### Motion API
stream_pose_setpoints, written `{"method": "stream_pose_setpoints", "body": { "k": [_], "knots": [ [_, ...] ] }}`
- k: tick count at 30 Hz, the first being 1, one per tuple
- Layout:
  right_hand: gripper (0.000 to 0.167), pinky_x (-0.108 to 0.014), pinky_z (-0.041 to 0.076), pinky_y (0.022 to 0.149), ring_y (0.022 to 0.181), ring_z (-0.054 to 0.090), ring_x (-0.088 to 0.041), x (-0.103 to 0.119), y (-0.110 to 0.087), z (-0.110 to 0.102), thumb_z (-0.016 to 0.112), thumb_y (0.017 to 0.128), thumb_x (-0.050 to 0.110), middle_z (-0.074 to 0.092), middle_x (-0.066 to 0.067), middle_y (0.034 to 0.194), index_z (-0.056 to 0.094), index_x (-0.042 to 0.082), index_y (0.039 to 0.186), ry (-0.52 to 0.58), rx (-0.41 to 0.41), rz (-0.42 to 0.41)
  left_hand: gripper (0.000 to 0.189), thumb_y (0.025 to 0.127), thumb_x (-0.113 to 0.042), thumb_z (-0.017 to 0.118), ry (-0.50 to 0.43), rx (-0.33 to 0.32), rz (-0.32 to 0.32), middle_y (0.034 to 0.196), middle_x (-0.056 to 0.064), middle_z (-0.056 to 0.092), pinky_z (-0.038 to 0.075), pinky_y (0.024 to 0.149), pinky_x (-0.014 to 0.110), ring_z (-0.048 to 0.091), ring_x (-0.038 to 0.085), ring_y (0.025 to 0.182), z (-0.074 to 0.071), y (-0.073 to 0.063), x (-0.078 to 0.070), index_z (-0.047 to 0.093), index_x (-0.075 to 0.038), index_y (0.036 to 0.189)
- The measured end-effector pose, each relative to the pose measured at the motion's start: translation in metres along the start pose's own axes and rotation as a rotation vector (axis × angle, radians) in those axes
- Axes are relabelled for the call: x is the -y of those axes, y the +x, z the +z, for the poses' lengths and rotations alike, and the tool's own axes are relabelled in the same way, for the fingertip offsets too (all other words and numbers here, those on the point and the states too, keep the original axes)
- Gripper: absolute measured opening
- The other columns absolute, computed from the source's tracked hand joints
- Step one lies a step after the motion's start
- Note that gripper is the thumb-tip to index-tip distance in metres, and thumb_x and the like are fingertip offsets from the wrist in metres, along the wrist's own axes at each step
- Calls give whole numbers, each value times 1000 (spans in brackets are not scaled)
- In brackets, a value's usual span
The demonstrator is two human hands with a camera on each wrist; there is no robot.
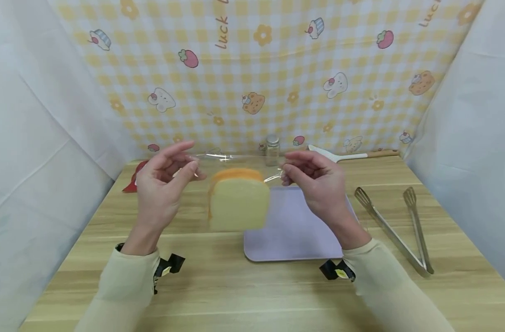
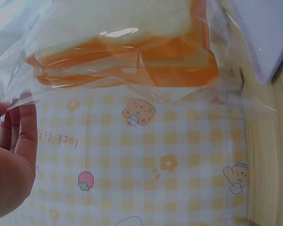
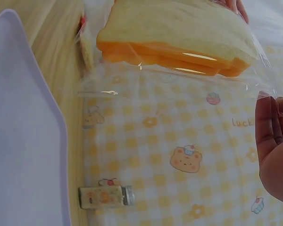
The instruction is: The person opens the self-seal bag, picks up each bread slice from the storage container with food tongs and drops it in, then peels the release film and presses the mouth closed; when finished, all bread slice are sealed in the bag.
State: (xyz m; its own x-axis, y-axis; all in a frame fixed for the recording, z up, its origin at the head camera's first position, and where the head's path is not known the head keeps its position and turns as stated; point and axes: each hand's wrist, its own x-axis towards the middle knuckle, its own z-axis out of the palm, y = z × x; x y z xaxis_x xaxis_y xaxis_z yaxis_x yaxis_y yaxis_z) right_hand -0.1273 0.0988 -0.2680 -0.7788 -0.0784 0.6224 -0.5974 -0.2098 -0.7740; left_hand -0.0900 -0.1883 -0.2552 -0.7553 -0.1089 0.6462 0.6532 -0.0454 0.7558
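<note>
A clear plastic bag [image 1: 225, 157] hangs between my two hands, with bread slices [image 1: 239, 203] inside. The bread is pale with an orange-brown crust; at least two slices lie face to face in the right wrist view. My left hand [image 1: 161, 184] pinches the bag's upper left corner between thumb and fingers. On the other side, my right hand [image 1: 316, 182] pinches the upper right corner the same way. Stretched film runs from hand to hand above the crust. In the head view the bread overlaps the left edge of a lilac tray [image 1: 294, 235].
Metal tongs [image 1: 395, 235] lie spread at the right. Along the back are a white spatula [image 1: 352, 157] with a wooden handle and a small glass shaker [image 1: 272, 150] with a metal lid. Something red [image 1: 133, 182] shows behind my left hand. A checked cloth [image 1: 252, 69] hangs behind the table.
</note>
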Motion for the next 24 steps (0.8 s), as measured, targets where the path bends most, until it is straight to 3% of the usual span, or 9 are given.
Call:
{"method": "stream_pose_setpoints", "body": {
  "k": [4,9,17,24],
  "knots": [
    [25,-27,62,64,67,71,-11,-6,0,9,68,86,-25,78,2,85,64,-25,111,17,26,-3,34,94,13,69,13,-4,12,93,4,77,63,74,26,74,13,72,-10,-3,0,68,9,128],
    [26,-26,62,65,69,71,-11,-10,-1,20,68,87,-23,77,4,87,63,-24,113,41,56,51,35,93,18,66,10,-18,1,93,3,76,62,71,25,74,13,73,-20,-8,-2,71,6,125],
    [24,-30,64,66,72,72,-11,-20,-8,38,69,90,-19,76,3,88,66,-20,114,35,95,159,36,93,17,68,40,-67,-121,93,3,76,63,70,27,74,13,73,-42,-18,-7,71,2,126],
    [22,-33,64,67,72,72,-11,-27,-17,69,70,92,-13,75,-4,89,69,-15,114,64,151,296,38,93,22,63,-65,-117,-193,94,6,77,63,69,27,75,15,73,-74,-37,-11,67,9,129]
  ]
}}
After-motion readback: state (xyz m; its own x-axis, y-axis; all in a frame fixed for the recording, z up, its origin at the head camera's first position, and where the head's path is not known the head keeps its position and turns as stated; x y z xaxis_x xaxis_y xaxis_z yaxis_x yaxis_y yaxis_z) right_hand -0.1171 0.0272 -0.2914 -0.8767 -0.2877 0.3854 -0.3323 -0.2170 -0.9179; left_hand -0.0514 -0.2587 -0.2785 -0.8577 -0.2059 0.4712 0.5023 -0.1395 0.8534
